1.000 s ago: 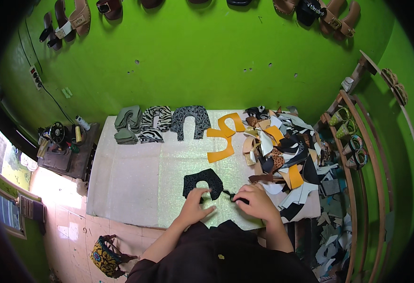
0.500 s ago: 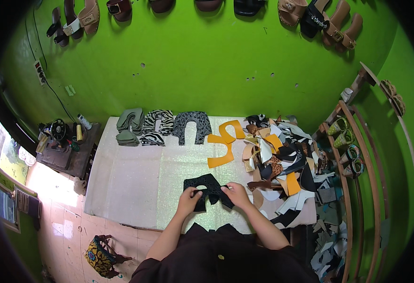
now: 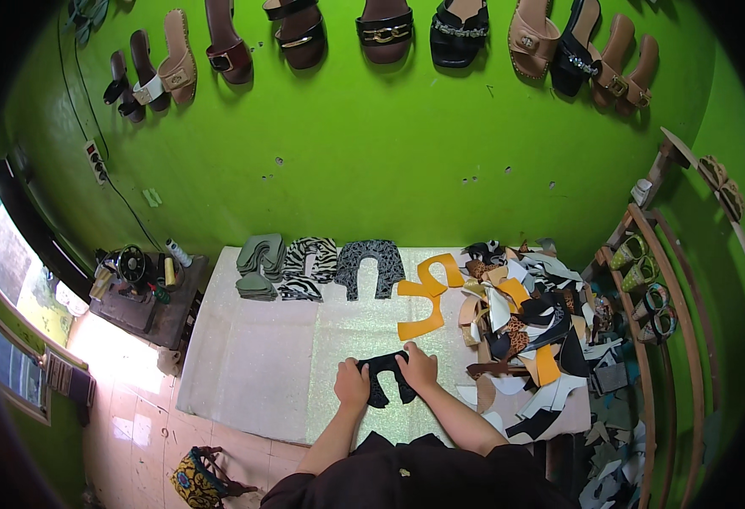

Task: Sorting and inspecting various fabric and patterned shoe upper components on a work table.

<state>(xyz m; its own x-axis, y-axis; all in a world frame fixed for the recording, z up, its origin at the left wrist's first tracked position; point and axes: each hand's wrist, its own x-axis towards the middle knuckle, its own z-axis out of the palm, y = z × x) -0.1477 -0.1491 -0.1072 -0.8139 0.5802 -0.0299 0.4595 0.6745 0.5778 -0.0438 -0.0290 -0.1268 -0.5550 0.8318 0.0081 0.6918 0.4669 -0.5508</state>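
Observation:
A dark patterned U-shaped shoe-upper piece (image 3: pixel 382 365) lies low over the near middle of the table, its two legs pointing toward me. My left hand (image 3: pixel 353 383) grips its left upper edge, fingers closed. On the opposite edge my right hand (image 3: pixel 421 371) is closed on the piece too, thumb along its top. Just beyond are two yellow cut pieces, a curved one (image 3: pixel 443 271) and an angular one (image 3: pixel 423 317). Farther back lie a stack of grey-black patterned U pieces (image 3: pixel 368 253), zebra-striped pieces (image 3: pixel 313 254) and grey-green pieces (image 3: pixel 259 257).
A heap of mixed offcuts (image 3: pixel 521 318) covers the right side of the pale table (image 3: pixel 245 373). Beyond it stands a wooden rack (image 3: pixel 673 314) with shoes. A sewing machine (image 3: pixel 132 270) is at the left. Sandals (image 3: pixel 385 34) hang on the green wall.
The view has tilted up, showing more of the wall sandals. The dark piece has turned from a skewed, folded-looking position to an upright U, with both hands still on it.

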